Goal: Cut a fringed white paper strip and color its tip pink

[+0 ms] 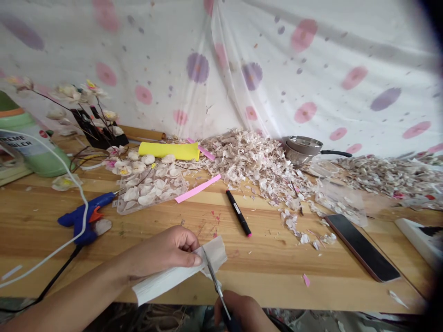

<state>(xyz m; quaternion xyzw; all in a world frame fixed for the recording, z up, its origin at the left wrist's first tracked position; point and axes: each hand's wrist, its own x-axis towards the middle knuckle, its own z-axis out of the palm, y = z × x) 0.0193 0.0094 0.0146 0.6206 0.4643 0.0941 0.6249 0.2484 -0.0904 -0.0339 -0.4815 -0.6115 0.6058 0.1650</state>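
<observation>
The left grip (173, 249) is closed around a folded white sheet (162, 281), with the thumb on its upper face. The right grip (244, 309) is clenched on the handles of the scissors (216, 282), and the blades are at the sheet, just beside the left thumb. The sheet is near the middle of the near edge of the tabletop (270, 272). Further in from this edge, there lie a black marker (237, 210) and a pink strip (198, 189). Toward the left edge rests a blue glue gun (98, 203), its nozzle near a clear tray (133, 210) of pale petals (157, 186). Toward the right edge lies a phone (363, 249). Along the far edge are a yellow roll (169, 151), a large heap of dry flakes (249, 159) and a metal pan (304, 146).
</observation>
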